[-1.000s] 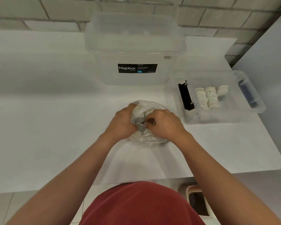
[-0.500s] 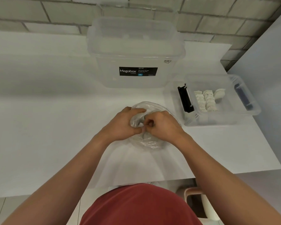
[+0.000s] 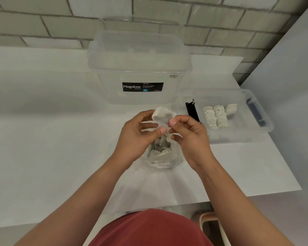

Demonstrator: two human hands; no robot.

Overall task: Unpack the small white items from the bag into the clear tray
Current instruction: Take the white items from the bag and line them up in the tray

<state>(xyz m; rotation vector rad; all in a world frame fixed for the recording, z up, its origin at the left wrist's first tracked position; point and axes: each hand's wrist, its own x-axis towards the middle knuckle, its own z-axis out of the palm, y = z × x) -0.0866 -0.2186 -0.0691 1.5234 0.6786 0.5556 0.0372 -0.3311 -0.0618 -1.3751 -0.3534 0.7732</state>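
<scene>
A small white item [image 3: 163, 114] is held up above the clear plastic bag [image 3: 161, 157], which lies on the white table in front of me. My left hand [image 3: 138, 134] pinches the item's left side with curled fingers. My right hand [image 3: 188, 137] pinches its right edge between thumb and forefinger. More pale pieces show through the bag beneath my hands. The clear tray [image 3: 256, 128] sits to the right with several white items [image 3: 218, 116] lined up inside.
A large clear lidded storage box with a black Megabox label [image 3: 142, 87] stands behind the bag. The tray has a black latch [image 3: 192, 110] on its left end and a dark one on its right. A brick wall runs along the back; the table's front edge is near my body.
Both hands have risen out of the bag, lifting one white item up and away from me. Earlier they were down on the bag, working at its opening.
</scene>
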